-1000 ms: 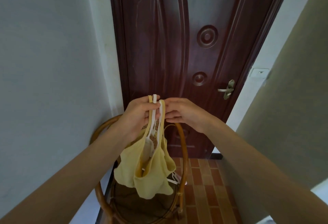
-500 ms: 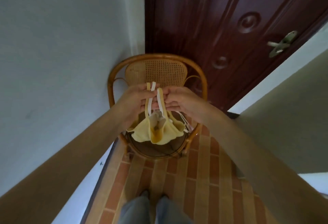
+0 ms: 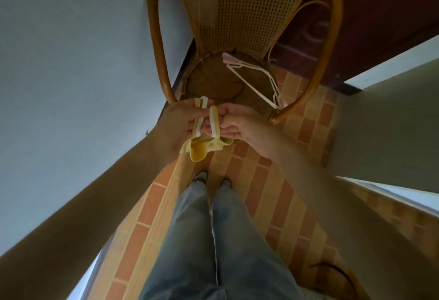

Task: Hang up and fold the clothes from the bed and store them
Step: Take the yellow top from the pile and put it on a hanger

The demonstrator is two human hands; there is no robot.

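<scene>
The view has tipped down onto the chair [image 3: 247, 14] and hangers [image 3: 251, 81]. Both hands, left hand [image 3: 183, 123] and right hand [image 3: 240, 123], pinch the yellow top [image 3: 202, 150] by its straps [image 3: 215, 121], fingers curled, above the tiled floor [image 3: 261, 180].

I'm holding both arms outstretched, my left hand [image 3: 180, 123] and right hand [image 3: 240, 123] meeting fingertip to fingertip, each pinching the garment's straps [image 3: 205, 119].

My left hand [image 3: 183, 123] and right hand [image 3: 237, 123] pinch yellow top [image 3: 202, 150] straps above rattan chair [image 3: 249, 14]; white hangers [image 3: 251, 81] on seat
</scene>
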